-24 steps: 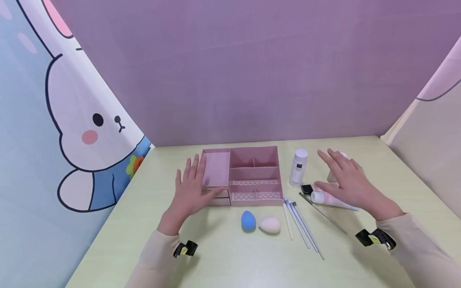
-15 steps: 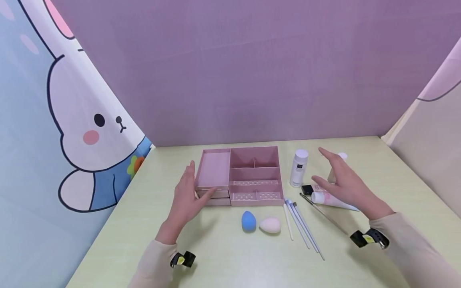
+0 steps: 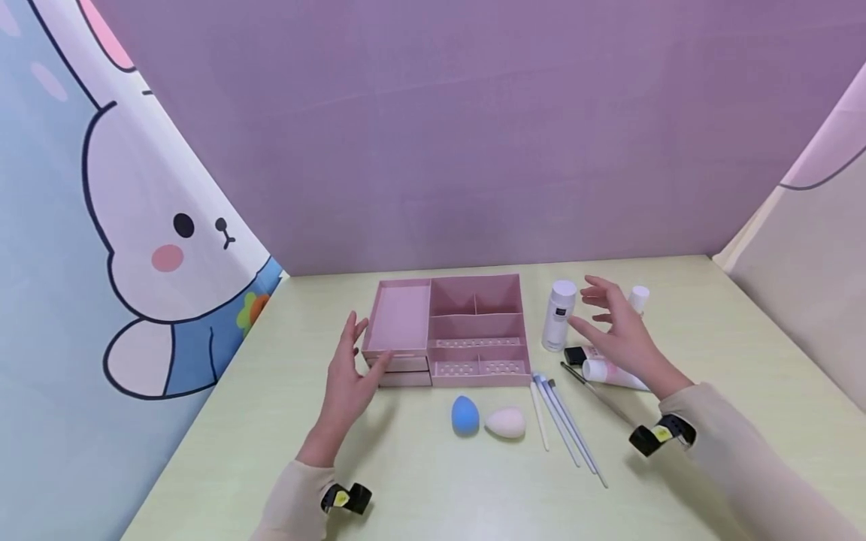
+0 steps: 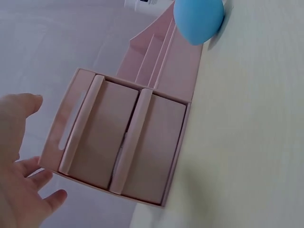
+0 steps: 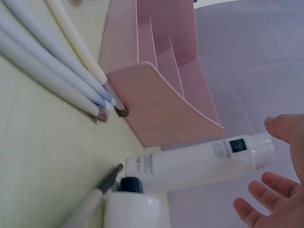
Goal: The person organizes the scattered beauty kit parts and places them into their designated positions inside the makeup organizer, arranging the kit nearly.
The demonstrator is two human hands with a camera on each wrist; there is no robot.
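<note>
A pink desk organizer [image 3: 404, 315] with open compartments and two small drawers [image 4: 102, 133] stands on the table. My left hand [image 3: 347, 382] is at its left front corner, thumb and fingers spread apart and holding nothing. A white bottle [image 3: 558, 319] with a black label stands upright just right of the organizer. My right hand [image 3: 624, 336] is beside this bottle, its fingers spread around the cap end with a gap showing in the right wrist view. Behind the right hand is a second white-capped bottle [image 3: 639, 298], partly hidden.
In front of the organizer lie a blue makeup sponge [image 3: 464, 415] and a pale pink one [image 3: 507, 422]. Several makeup brushes [image 3: 570, 424] lie to their right. A white-capped tube [image 3: 612, 373] and a black-capped item [image 3: 576, 355] lie under the right hand.
My right hand has moved left toward the upright white bottle, its fingers bending somewhat. My left hand has drawn back from over the organizer to its left front side.
</note>
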